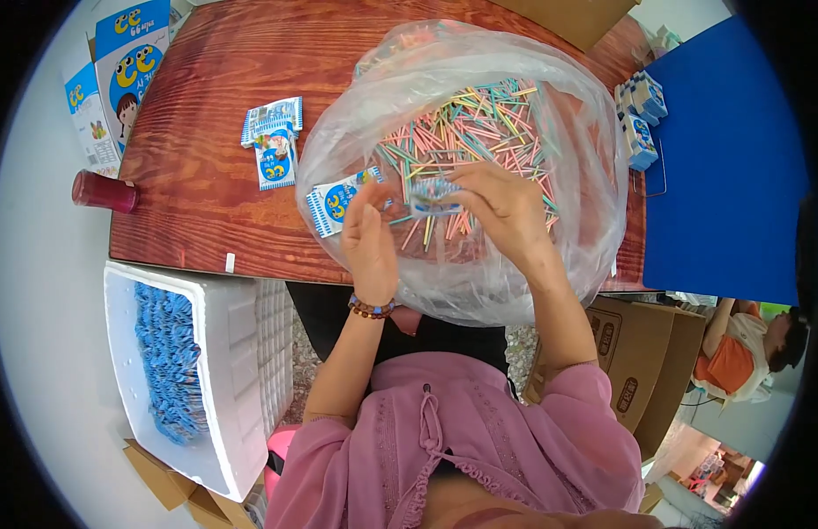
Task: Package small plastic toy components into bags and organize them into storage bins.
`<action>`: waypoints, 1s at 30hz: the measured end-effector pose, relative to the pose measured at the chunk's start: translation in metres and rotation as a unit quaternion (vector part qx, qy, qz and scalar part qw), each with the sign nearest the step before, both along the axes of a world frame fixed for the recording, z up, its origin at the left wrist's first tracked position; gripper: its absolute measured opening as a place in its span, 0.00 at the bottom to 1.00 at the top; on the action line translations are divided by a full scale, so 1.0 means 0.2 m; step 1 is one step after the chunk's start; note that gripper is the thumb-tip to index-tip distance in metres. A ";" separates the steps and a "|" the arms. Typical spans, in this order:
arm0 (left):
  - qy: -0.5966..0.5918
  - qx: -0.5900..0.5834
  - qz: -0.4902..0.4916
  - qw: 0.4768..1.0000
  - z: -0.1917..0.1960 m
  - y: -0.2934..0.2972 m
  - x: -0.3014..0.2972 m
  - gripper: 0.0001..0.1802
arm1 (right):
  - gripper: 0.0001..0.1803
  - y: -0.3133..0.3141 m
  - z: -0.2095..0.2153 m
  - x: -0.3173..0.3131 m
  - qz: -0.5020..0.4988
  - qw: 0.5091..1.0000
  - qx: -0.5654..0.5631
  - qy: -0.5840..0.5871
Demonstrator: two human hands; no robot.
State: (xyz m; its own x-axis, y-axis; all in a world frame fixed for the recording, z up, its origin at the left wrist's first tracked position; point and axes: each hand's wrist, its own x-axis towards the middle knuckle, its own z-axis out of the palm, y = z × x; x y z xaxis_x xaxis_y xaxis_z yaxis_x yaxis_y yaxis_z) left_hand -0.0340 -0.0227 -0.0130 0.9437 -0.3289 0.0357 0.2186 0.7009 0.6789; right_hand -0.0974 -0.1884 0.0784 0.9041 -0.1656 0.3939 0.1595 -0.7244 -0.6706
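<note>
In front of me lies a large clear plastic bag (578, 176), spread open over a heap of thin pastel sticks (479, 123) in pink, yellow and green. My right hand (510, 216) pinches a small blue-and-white packet (433, 197) above the near part of the heap; the packet is blurred. Close to its left side is my left hand (372, 247), fingers raised and apart, with nothing visible in them. Just behind the left fingers, another blue-and-white packet (334, 207) rests on the bag's left edge, partly covered by the hand.
Several similar packets (275, 159) lie on the wooden table (197, 176). A dark red jar (105, 191) and printed cartons (126, 70) stand at left. Below is a white foam box (216, 379) of blue packets. Bundled packets (640, 141) sit at right; a person (739, 353) is beyond.
</note>
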 end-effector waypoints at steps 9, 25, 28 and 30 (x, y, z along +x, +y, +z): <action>-0.184 0.173 -0.009 0.967 0.09 0.02 0.02 0.28 | 0.06 -0.06 0.04 0.01 0.014 0.997 -0.072 0.025; -0.055 0.261 0.067 0.961 0.09 0.47 0.50 0.09 | 0.11 0.36 -0.05 0.80 0.134 0.967 0.131 0.171; -0.100 0.345 0.088 0.929 -0.01 0.60 0.67 0.20 | 0.13 0.50 -0.16 1.02 0.127 0.980 0.060 0.141; -0.137 0.428 0.127 0.884 -0.07 0.59 0.73 0.23 | 0.14 0.53 -0.24 1.13 0.114 0.985 0.022 0.127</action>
